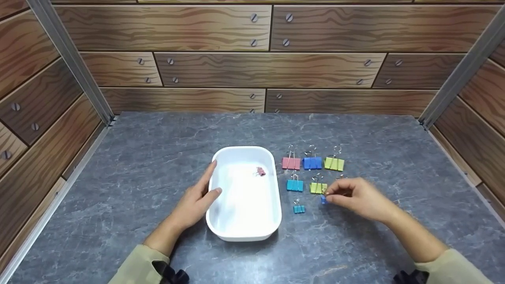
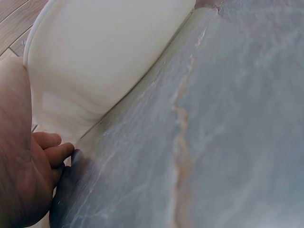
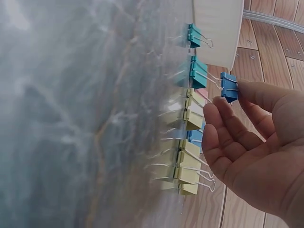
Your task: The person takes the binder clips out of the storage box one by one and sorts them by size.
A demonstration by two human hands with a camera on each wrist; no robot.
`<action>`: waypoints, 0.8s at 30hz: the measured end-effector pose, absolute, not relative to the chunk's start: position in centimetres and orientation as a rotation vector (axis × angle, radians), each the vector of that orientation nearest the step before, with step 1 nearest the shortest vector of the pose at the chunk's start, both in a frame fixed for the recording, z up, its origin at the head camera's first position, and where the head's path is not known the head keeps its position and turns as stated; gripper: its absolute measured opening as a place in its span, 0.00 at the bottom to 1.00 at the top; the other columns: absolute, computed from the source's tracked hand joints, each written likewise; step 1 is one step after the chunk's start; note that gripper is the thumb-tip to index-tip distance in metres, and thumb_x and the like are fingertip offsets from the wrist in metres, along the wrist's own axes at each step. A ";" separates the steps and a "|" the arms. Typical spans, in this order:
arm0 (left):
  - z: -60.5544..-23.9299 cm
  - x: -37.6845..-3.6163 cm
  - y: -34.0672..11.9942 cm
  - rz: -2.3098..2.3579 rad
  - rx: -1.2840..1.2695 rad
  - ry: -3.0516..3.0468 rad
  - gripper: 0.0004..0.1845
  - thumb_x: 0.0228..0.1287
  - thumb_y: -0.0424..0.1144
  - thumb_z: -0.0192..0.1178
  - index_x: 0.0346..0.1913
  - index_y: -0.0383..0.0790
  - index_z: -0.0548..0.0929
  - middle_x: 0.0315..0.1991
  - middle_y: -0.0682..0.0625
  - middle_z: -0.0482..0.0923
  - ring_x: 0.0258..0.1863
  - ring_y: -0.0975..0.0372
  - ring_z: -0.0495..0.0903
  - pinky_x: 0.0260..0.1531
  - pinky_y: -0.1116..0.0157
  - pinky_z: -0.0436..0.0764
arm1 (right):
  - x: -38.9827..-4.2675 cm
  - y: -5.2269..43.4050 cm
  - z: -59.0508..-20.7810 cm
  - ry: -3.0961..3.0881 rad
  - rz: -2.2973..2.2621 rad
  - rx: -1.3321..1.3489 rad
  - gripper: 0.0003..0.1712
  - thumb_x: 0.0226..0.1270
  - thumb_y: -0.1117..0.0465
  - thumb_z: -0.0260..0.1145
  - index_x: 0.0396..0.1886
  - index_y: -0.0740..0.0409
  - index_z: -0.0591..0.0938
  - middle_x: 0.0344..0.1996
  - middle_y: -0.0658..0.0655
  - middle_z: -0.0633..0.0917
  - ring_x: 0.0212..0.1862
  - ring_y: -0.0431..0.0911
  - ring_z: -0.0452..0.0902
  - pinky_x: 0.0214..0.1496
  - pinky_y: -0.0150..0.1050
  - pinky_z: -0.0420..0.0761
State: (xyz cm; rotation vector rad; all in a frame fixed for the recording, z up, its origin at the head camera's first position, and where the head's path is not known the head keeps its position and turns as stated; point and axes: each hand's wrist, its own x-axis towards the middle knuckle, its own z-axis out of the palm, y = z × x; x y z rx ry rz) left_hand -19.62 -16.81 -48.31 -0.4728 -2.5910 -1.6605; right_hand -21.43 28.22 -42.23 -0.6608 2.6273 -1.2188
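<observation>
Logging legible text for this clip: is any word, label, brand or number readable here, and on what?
None readable: no lettering shows on the white plastic tray, the coloured metal binder clips, the small blue binder clip pinched by the right hand, or the grey marble-patterned tabletop.

Lighting even and fairly bright across the head view, coming from above; soft shadows pooling under the left hand [image 1: 193,205] and at the 6 o'clock side of the white tray [image 1: 272,221]. Tray floor blowing out to near-pure white, washing away detail around the small pink clip [image 1: 260,171]. Wall planks and metal corner posts bowing outward toward 9 and 3 o'clock from wide-angle distortion. Right hand [image 1: 357,199] smearing slightly with motion blur. Left wrist view reading soft throughout, tray wall [image 2: 109,52] glowing pale, dark shadow gathering by the fingers [image 2: 52,152] at 8 o'clock. Right wrist view hazing over the grey tabletop [image 3: 71,114], clips reflecting faintly in it.
</observation>
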 end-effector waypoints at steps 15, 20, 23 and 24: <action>-48.2 -19.6 -16.7 -1.701 -0.451 -2.589 0.39 0.82 0.47 0.56 0.87 0.60 0.52 0.82 0.44 0.59 0.76 0.50 0.68 0.64 0.47 0.77 | -21.1 28.6 -43.0 2.553 -1.207 -0.657 0.05 0.69 0.60 0.75 0.40 0.56 0.91 0.36 0.53 0.89 0.37 0.42 0.82 0.40 0.34 0.82; -48.2 -19.6 -16.7 -1.691 -0.452 -2.588 0.39 0.82 0.47 0.57 0.87 0.60 0.52 0.82 0.44 0.59 0.77 0.51 0.67 0.66 0.47 0.76 | -21.2 28.5 -43.3 2.543 -1.198 -0.625 0.04 0.69 0.60 0.76 0.40 0.55 0.91 0.36 0.52 0.89 0.36 0.42 0.81 0.39 0.34 0.81; -48.2 -19.6 -16.8 -1.677 -0.454 -2.585 0.39 0.82 0.47 0.57 0.87 0.59 0.53 0.82 0.44 0.59 0.77 0.51 0.67 0.68 0.47 0.74 | -21.2 28.4 -43.4 2.535 -1.195 -0.615 0.04 0.69 0.60 0.76 0.40 0.55 0.91 0.36 0.52 0.89 0.36 0.42 0.80 0.38 0.33 0.80; -48.2 -19.6 -16.8 -1.672 -0.454 -2.585 0.39 0.81 0.47 0.57 0.87 0.59 0.53 0.82 0.44 0.59 0.77 0.51 0.67 0.68 0.47 0.73 | -21.2 28.4 -43.5 2.531 -1.194 -0.613 0.04 0.69 0.60 0.76 0.40 0.55 0.91 0.36 0.52 0.89 0.36 0.41 0.80 0.38 0.33 0.80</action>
